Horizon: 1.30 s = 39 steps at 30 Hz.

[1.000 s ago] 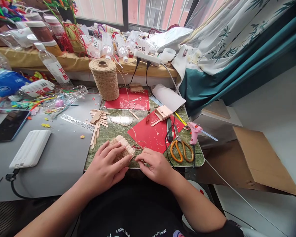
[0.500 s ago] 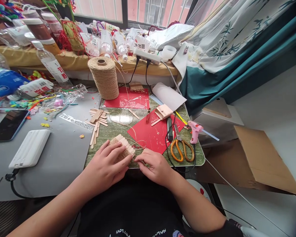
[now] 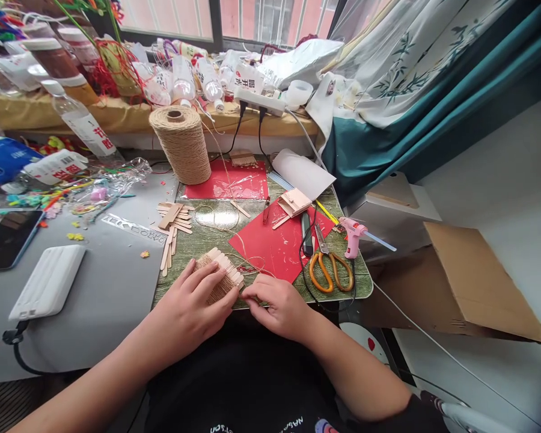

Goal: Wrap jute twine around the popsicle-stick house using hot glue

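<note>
Stick panel (image 3: pixel 225 267), coarse twine (image 3: pixel 218 292), rounded ends (image 3: pixel 239 279)

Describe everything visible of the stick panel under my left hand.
The stick panel is a row of pale, round-ended, wooden-looking sticks wrapped in tan twine, leaving one end's tips bare. It slants near the front of the table, the left hand spread across it, hiding part. The right hand is beside it; contact unclear.

Tan twine (image 3: pixel 184 150), pink glue gun (image 3: pixel 353 237)
</note>
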Motion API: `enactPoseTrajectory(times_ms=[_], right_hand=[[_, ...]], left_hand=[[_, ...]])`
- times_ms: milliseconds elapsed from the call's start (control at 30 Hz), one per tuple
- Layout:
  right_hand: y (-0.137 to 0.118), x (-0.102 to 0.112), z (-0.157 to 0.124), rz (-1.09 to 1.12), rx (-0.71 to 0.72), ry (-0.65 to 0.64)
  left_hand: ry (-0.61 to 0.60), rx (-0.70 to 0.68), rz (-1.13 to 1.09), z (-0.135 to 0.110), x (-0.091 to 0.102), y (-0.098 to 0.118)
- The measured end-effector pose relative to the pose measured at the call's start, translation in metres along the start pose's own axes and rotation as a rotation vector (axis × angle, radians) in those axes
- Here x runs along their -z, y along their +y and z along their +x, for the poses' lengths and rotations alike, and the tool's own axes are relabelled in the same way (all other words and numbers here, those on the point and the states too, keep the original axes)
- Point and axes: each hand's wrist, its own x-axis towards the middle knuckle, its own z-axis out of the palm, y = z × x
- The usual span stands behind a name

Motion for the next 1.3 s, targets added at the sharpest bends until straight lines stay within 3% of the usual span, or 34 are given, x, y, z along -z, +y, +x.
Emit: enactPoseTrajectory(times_ms=[433, 867, 1300], right_hand=[[0.002, 0.016, 0.010, -0.046, -0.030, 0.086], [0.010, 0.024, 0.059, -0.125, 0.093, -0.057], [0.008, 0.021, 0.081, -0.040, -0.037, -0.184]], left_hand=[[-0.007, -0.001, -0.041, 0.002, 0.003, 0.001], [0.017, 0.022, -0.029, -0.003, -0.001, 0.003], [0.102, 0.049, -0.081, -0.007, -0.005, 0.001]])
